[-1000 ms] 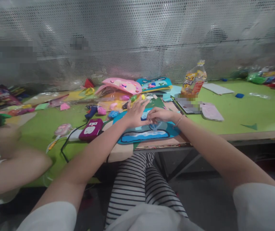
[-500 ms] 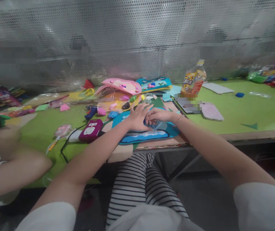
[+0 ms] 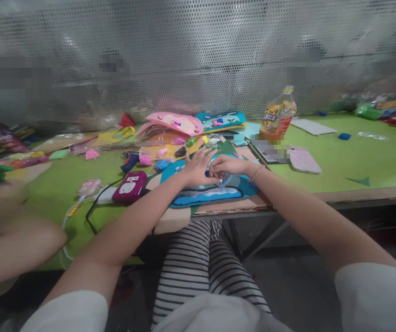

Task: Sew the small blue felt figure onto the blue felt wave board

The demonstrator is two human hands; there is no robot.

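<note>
Both my hands meet over a blue felt craft board (image 3: 215, 191) lying at the near edge of the green table (image 3: 339, 166). My left hand (image 3: 196, 167) has its upper fingers spread while thumb and forefinger pinch a small dark blue piece (image 3: 207, 173). Against it my right hand (image 3: 226, 166) is curled, fingertips pressed onto the same small piece. A bracelet circles my right wrist. What the piece is cannot be made out.
A magenta box (image 3: 130, 186) with a black cable sits left of the board. Coloured clay lumps, a blue glue gun (image 3: 130, 160), pink and blue felt boards (image 3: 177, 122) and a snack bag (image 3: 278, 115) lie behind. Another person's arm (image 3: 14, 251) rests at far left.
My hands stayed over the blue board, fingers shifting slightly around the small piece. The other person's arm at the left has dropped a little lower.
</note>
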